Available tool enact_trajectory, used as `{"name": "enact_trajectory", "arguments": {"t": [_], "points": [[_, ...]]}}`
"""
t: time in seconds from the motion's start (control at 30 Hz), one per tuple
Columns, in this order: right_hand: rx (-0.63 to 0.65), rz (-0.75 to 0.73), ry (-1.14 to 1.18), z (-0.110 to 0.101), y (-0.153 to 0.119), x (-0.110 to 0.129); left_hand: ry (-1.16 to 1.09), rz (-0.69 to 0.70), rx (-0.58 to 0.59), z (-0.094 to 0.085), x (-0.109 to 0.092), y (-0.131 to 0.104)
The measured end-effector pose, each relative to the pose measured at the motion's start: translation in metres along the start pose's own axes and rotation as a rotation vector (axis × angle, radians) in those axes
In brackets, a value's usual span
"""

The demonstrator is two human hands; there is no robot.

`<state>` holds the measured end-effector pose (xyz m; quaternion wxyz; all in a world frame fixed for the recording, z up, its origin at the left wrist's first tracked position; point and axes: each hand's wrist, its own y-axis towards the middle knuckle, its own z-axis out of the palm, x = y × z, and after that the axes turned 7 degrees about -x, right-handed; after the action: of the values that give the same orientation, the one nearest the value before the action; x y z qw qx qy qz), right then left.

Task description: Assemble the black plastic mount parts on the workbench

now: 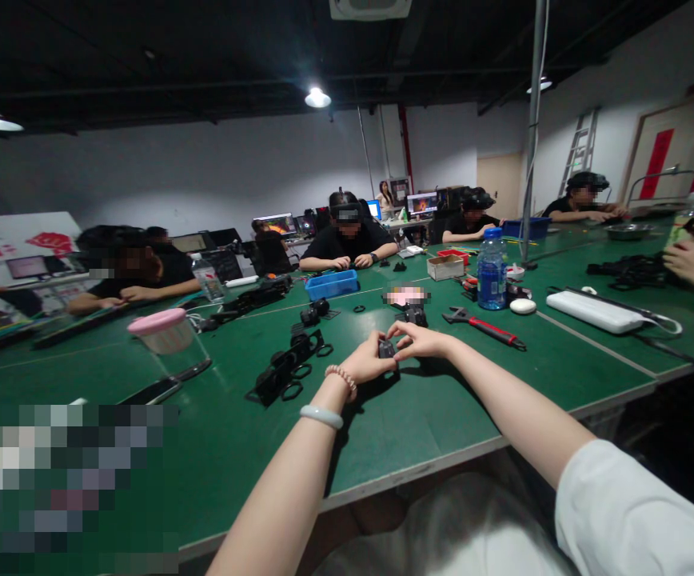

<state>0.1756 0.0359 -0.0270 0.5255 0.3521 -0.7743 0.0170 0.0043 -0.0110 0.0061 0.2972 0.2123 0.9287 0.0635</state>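
Observation:
Near the middle of the green table (419, 424), a small black part (386, 350) is held between my two hands. My left hand (368, 360), with a beaded bracelet and a pale bangle at its wrist, closes on the part from the left. My right hand (422, 340) grips it from the right, fingers curved over its upper side. Left of my hands lie black parts (284, 368) and several black rings (293, 390). Just beyond my right hand is another black part (414, 314), beside a pink item (407, 296).
A red-handled wrench (494, 330), blue bottle (492, 272) and white power strip (599, 310) lie to the right. A pink-lidded cup (164, 332) and phone (152, 392) are left. A blue tray (331, 284) is farther back. Several people sit around the table; a metal pole (532, 160) rises behind.

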Motion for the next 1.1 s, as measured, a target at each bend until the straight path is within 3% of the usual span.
{"name": "enact_trajectory", "arguments": {"t": [0.5,0.8,0.97,1.1], "points": [[-0.01,-0.016,0.006,0.003,-0.001,0.01,0.005,-0.016,-0.012,0.002,0.005,0.0],[-0.049,-0.013,-0.176,0.001,0.003,0.01,-0.009,-0.023,-0.013,0.003,0.004,0.001],[-0.025,0.04,-0.008,0.001,0.001,0.008,-0.013,-0.021,0.0,0.002,0.005,0.002],[-0.022,-0.017,0.059,0.002,0.001,0.005,-0.006,-0.02,0.0,0.002,0.004,0.001]]}}
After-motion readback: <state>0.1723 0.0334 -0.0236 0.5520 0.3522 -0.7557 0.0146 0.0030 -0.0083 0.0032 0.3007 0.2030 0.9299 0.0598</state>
